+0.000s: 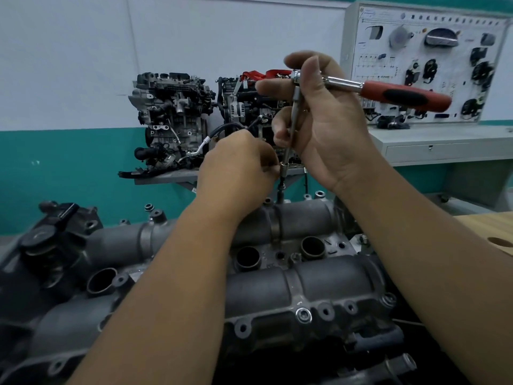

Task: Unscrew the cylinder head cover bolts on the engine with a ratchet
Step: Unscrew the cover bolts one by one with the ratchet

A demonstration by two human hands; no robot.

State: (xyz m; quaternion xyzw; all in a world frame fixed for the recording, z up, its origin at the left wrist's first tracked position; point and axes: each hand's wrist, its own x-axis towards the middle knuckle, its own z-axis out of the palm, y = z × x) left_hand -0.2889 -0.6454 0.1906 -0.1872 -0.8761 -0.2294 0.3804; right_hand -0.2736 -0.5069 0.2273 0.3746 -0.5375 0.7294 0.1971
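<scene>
- Here, the cylinder head cover (pixel 277 287) fills the lower view, a grey casting across the engine, with bolt bosses along its near and far edges.
- My right hand (pixel 327 115) has its grip closed around the ratchet (pixel 347 84) at the head, the red handle pointing right.
- The extension (pixel 291 126) hangs nearly upright from the ratchet head, its long axis aimed down at the far edge of the cover.
- My left hand (pixel 241 168), the nearer one to the bolt, pinches the socket (pixel 283 168) at the extension's foot.
- The bolt (pixel 281 193) stands directly below the socket, raised well out of its boss; I judge it nearly free.
</scene>
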